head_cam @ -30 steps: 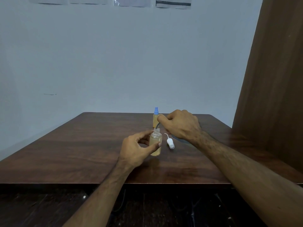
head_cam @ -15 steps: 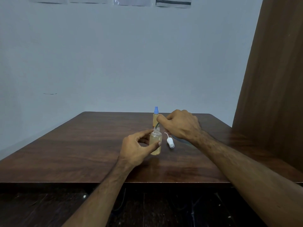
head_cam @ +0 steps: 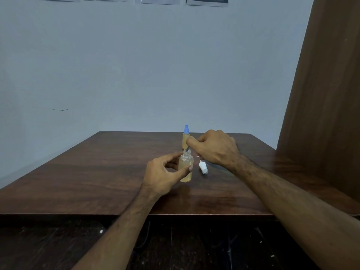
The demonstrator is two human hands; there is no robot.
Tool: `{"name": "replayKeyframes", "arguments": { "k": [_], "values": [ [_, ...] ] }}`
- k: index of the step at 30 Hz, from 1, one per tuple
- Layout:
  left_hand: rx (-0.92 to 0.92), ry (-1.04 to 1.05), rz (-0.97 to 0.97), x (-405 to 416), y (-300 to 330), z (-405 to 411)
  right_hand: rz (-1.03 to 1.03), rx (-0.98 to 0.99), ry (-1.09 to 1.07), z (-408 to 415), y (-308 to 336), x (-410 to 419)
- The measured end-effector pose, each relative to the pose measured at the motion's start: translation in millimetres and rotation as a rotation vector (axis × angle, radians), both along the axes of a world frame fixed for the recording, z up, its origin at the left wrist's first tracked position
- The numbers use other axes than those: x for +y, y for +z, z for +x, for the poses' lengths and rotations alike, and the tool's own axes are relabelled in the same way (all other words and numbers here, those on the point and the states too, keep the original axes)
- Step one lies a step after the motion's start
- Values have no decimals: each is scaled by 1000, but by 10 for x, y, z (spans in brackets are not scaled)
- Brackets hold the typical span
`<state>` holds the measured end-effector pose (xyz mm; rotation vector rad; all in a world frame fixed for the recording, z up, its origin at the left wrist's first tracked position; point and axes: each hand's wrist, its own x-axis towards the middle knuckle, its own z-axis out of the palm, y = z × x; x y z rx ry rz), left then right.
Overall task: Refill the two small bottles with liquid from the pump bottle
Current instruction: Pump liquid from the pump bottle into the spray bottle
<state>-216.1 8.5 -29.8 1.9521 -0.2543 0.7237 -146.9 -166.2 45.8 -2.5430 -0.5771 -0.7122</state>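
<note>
Left hand point(head_cam: 158, 174) around open small bottle point(head_cam: 186, 168), upright on table point(head_cam: 97, 172)

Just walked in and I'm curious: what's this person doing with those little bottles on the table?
The left hand holds an open small bottle of yellowish liquid upright on the wooden table. The right hand is curled over something mostly hidden, with a thin dark spout aimed into the bottle's neck. A white cap lies beside it. Behind stands a second small bottle with a blue spray top, closed.
</note>
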Motion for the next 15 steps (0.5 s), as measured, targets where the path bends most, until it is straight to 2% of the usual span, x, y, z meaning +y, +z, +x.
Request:
{"name": "replayKeyframes", "arguments": {
  "k": [6,9,15],
  "values": [
    [16,-2,-6,-1,0,10,47,18,-14,-11,19,4],
    [25,-2,-4,0,3,8,8,34,-10,-22,30,7],
    [27,-13,-17,-11,12,-3,-48,-60,-28,-37,61,0]
  ]
}}
